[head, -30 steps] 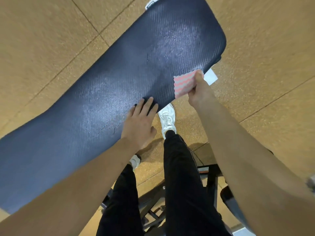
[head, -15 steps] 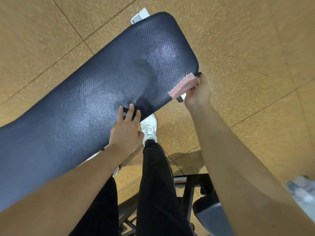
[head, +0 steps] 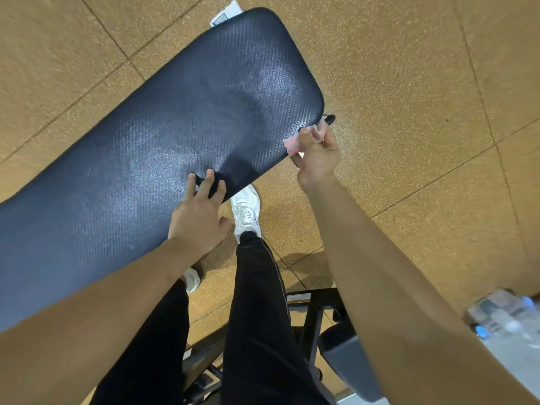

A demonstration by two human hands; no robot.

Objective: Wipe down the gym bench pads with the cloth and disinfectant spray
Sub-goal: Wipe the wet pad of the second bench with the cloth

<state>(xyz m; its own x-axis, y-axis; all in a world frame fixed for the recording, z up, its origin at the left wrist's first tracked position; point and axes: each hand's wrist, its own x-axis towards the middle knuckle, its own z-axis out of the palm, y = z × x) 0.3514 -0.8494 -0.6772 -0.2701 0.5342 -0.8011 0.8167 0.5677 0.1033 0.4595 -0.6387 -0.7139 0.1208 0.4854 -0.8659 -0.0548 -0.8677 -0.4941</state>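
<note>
With the right hand (head: 317, 157) pinching the cloth (head: 294, 143) at the bench pad (head: 175, 127) edge, centre right — drag it firmly along the rim, left hand (head: 198, 220) braced flat.

Place: a gym.
Bench: a long navy bench pad (head: 163, 135) in ribbed vinyl, rounded at the end.
Floor: tan speckled rubber floor tiles (head: 409, 83) with seams showing.
Underneath: a black steel frame (head: 312, 317), with a second pad (head: 347, 363) beside it.
Footwear: a white trainer (head: 247, 211) on the tiles.
</note>
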